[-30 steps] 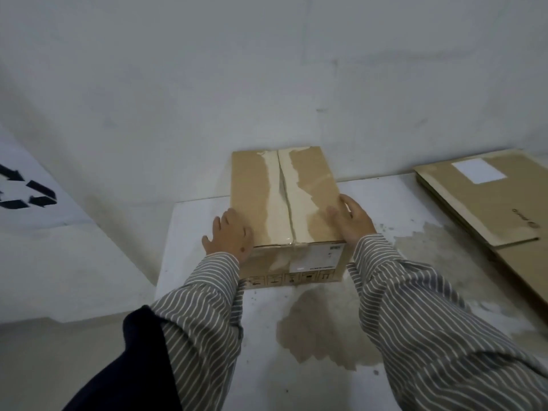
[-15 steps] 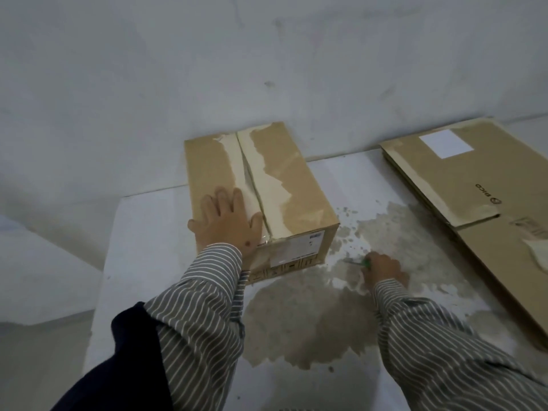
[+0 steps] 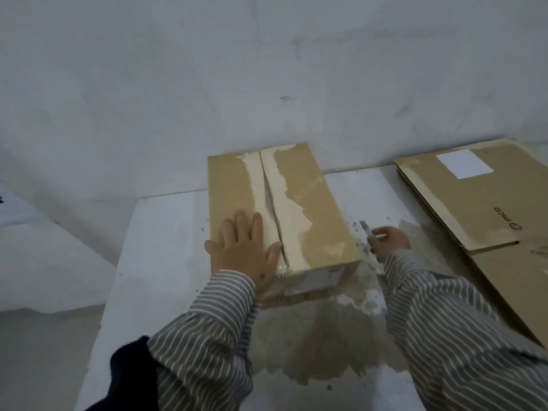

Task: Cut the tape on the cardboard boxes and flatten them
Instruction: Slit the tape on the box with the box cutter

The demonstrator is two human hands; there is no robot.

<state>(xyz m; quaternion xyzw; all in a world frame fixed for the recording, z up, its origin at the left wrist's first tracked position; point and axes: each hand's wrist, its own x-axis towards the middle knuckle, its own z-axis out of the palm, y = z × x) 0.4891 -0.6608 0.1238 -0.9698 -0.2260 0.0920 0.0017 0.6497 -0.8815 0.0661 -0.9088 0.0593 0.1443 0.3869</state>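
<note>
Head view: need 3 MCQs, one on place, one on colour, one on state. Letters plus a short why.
1. Where does the left hand rest?
A. on top of the cardboard box
B. on the flattened cardboard
C. on the wall

2. What colour is the label on the flattened cardboard?
A. red
B. white
C. black

3. What is the right hand doing?
A. lying flat and open
B. gripping a cutter
C. lifting a flap

Key: 1 A, palm flat on the box top beside the seam; 2 B, a plain white rectangle; 3 B, fingers curl round the tool right of the box.
</note>
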